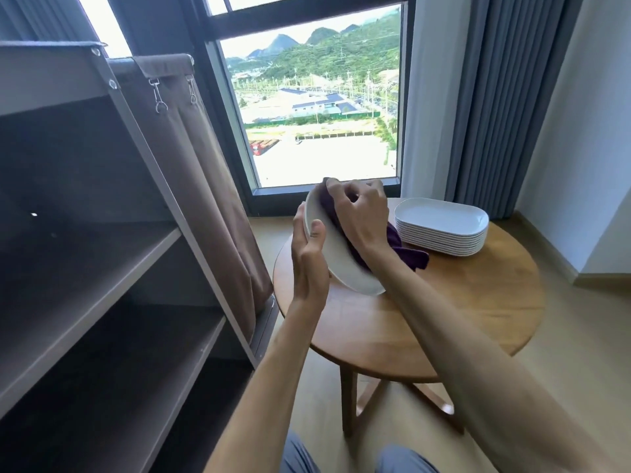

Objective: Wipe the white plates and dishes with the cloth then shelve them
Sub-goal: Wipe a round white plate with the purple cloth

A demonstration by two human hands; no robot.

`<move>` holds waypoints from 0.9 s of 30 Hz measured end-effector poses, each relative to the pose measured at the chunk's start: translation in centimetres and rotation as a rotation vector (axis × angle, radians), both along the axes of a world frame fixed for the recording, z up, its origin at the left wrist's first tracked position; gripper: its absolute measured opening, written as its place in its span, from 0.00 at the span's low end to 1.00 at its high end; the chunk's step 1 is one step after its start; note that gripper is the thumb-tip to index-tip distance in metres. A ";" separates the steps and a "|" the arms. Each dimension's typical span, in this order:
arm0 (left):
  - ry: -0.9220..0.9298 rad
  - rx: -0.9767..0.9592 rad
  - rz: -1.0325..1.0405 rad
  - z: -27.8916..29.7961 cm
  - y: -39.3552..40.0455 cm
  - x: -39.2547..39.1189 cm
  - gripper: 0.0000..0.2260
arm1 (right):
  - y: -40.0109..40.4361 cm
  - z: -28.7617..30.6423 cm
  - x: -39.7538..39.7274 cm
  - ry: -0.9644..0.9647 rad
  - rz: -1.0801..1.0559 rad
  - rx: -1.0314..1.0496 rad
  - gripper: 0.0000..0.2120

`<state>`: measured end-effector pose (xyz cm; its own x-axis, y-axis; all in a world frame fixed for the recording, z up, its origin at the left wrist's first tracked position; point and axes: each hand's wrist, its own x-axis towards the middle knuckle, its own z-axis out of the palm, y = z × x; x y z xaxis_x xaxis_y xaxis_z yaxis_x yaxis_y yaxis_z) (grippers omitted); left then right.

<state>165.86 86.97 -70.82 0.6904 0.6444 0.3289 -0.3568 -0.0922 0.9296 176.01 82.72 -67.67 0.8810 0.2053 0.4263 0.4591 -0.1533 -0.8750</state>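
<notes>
My left hand (309, 257) grips the edge of a white oblong dish (341, 261), held tilted above the round wooden table (426, 319). A dark purple cloth (406, 250) lies inside the dish, and my right hand (362, 213) clutches it against the dish's inner face. One end of the cloth hangs down past my right wrist. A stack of several white dishes (442, 228) rests on the far right part of the table.
A brown shelf unit (112, 268) with bare shelves stands at the left, its fabric curtain (211, 199) pulled aside. A big window is behind the table, grey curtains (495, 97) hang at the right. Wooden floor surrounds the table.
</notes>
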 end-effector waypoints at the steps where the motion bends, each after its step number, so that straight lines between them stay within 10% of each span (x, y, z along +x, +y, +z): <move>1: -0.005 -0.029 0.009 -0.1 0.1 0.3 0.24 | -0.4 0.0 -0.3 0.026 0.095 0.032 0.16; 8: -0.006 -0.170 0.055 -1.8 1.3 1.9 0.21 | -3.1 -0.6 -0.6 -0.029 0.673 0.033 0.10; 21: -0.169 0.031 0.255 0.4 0.0 1.5 0.26 | 0.3 -1.1 3.8 -0.099 -0.149 -0.342 0.08; 27: -0.196 -0.085 0.306 -0.6 0.8 2.1 0.22 | -2.3 -1.7 0.6 0.064 0.196 -0.479 0.08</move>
<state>167.97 87.78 -71.45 0.3908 0.8421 0.3718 -0.4965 -0.1472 0.8554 176.61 80.44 -69.42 0.8276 0.5279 0.1907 0.4672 -0.4597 -0.7552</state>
